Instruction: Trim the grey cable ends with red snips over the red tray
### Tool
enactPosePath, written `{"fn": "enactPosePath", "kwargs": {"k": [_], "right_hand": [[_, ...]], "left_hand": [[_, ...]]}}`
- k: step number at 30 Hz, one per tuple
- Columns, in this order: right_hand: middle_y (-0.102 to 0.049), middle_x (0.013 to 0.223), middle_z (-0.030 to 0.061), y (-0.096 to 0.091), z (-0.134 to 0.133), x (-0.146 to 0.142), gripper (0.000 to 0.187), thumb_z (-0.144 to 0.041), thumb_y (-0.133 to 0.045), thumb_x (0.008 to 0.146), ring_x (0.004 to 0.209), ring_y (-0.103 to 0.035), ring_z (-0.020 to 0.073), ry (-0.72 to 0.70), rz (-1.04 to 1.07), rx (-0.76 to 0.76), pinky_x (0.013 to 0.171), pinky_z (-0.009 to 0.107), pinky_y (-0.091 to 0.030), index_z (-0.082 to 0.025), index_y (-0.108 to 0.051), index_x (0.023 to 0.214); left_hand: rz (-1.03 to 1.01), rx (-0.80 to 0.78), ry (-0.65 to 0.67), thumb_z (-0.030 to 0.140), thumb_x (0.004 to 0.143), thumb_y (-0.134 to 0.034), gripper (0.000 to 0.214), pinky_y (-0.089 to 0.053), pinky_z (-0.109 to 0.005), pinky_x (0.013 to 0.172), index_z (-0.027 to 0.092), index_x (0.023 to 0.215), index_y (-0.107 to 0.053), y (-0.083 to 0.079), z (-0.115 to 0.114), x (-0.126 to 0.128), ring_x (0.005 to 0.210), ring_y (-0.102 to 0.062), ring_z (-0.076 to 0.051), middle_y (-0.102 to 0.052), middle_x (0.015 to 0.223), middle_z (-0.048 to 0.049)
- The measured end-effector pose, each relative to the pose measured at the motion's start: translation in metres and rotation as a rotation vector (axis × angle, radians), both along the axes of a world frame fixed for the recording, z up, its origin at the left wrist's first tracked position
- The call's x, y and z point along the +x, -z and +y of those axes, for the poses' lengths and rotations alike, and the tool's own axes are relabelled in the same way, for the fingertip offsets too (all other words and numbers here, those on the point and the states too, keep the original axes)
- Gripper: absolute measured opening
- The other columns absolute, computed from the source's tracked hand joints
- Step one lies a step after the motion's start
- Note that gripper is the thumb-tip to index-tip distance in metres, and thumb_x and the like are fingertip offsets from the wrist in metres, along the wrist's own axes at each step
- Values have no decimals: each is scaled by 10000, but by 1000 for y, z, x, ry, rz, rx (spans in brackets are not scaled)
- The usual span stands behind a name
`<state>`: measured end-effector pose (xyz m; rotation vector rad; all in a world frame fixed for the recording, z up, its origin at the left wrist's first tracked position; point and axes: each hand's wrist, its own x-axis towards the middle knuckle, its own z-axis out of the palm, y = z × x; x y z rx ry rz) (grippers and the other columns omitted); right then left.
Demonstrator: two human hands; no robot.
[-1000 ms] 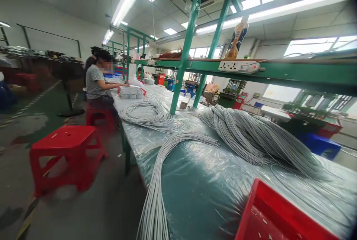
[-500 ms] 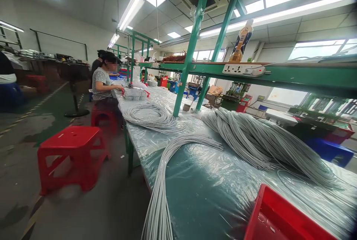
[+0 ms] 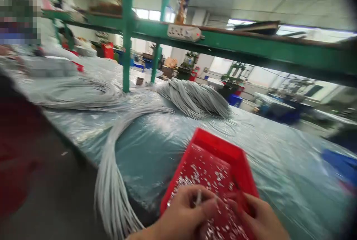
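Above a red plastic tray (image 3: 245,158) strewn with small silvery-white bits, my two hands are close together. My left hand (image 3: 186,212) is closed in a pinch, with a short light-grey length of wire (image 3: 199,197) showing between thumb and finger. To its right, my right hand (image 3: 262,217) is closed over something reddish, blurred against the red tray so I cannot make it out. A long bundle of grey wires (image 3: 110,165) curves over the table edge on the left and passes down beside my left forearm.
A thick hank of grey wire (image 3: 195,99) and a looser coil (image 3: 80,95) lie on the plastic-covered table (image 3: 150,147). A green post (image 3: 127,39) carries a shelf with a power strip (image 3: 184,32). A person (image 3: 19,20) is at the far left.
The view has swung right and down, bringing the tray toward the middle. Both my hands have come into view over it. The red stool has slid to the left edge, smeared.
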<state>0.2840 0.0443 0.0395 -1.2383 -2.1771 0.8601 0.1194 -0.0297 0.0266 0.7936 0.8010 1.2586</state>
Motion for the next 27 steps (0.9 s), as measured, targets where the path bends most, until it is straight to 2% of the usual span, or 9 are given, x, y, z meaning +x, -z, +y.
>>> {"fn": "enactPosePath", "kwargs": {"k": [2,5,8,10,13,17,20,24,27], "right_hand": [[-686,770,24,-1,0,17,111,-270,-601,802,736,-643,242,12,11,-69,682,333,-519,-174,-642,841],[-689,880,54,-5,-9,29,327,-244,-585,751,837,-638,261,101,65,-112,774,363,-499,-161,-560,1067],[-643,1080,91,-17,-36,33,420,-363,-587,777,985,-596,258,140,133,-182,847,367,-478,-176,-519,1147],[-612,1155,81,-26,-57,33,440,-385,-626,753,1068,-553,248,131,261,-320,900,345,-453,-207,-531,1145],[-656,1019,29,-32,-75,30,396,-257,-691,726,912,-613,188,141,479,-446,825,272,-490,-249,-531,1088],[-660,942,-2,-29,-71,16,312,-164,-718,737,643,-587,114,126,614,-334,589,200,-487,-255,-515,956],[-676,856,-7,-26,-62,3,358,-189,-773,688,595,-583,111,75,758,-378,588,219,-489,-236,-516,934],[-632,598,-74,-23,-56,-13,359,-114,-789,640,538,-595,111,167,885,-376,525,179,-468,-223,-533,865],[-609,557,-98,-18,-55,-19,376,-99,-795,611,489,-573,97,250,945,-349,480,157,-446,-235,-538,850]], "left_hand": [[-53,-53,-35,421,699,-717,348,-232,-156,357,132,854,-599,1,3,4,330,-350,-28,-441,407,98],[-50,-81,-79,369,653,-766,333,-176,-152,362,137,858,-644,-4,1,7,319,-348,10,-500,526,78],[16,-66,-91,340,669,-760,278,-155,-146,367,142,835,-658,-9,-3,6,320,-333,19,-468,522,88],[49,-67,-80,324,678,-756,260,-173,-140,370,145,835,-653,-10,-4,6,331,-333,13,-457,509,93],[70,-83,-10,293,677,-762,233,-180,-125,365,141,806,-641,-10,-4,7,325,-348,10,-459,466,97],[38,-133,131,323,691,-744,238,-197,-110,330,139,745,-603,-8,-3,10,293,-426,-19,-545,442,57],[-16,-118,180,354,689,-741,279,-264,-103,305,149,726,-555,-6,-2,12,327,-528,-57,-636,566,16],[-61,-105,178,336,727,-716,279,-285,-80,290,159,720,-500,-6,-1,10,314,-523,-44,-632,558,33],[-96,-127,150,326,729,-718,285,-260,-62,276,164,735,-484,-7,-1,9,303,-511,-34,-631,556,36]]}}
